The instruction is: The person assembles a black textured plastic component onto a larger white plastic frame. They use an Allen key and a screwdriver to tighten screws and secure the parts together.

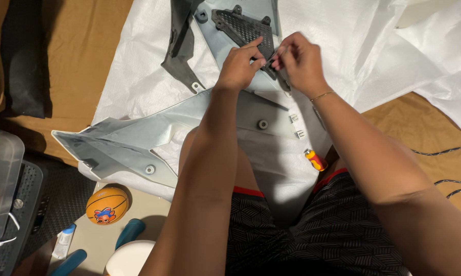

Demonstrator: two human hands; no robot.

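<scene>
Warm indoor light falls from above onto the white woven plastic sheet [138,66], which glares bright at its top right corner. My arms throw soft shadows over the pale grey plastic fairing panel [138,138] near the sheet's bottom edge. The left side lies dim; focus stays sharp, edges slightly stretched

left hand [239,65] and right hand [298,60] meet at the lower tip of a black mesh grille [243,29], fingertips pinching something small, too small to tell. grille sits on a grey plastic panel [164,135] laid over a white woven sheet [343,41]. orange-handled screwdriver [316,160] by the right forearm. small orange ball [107,205] on the floor, lower left.
</scene>
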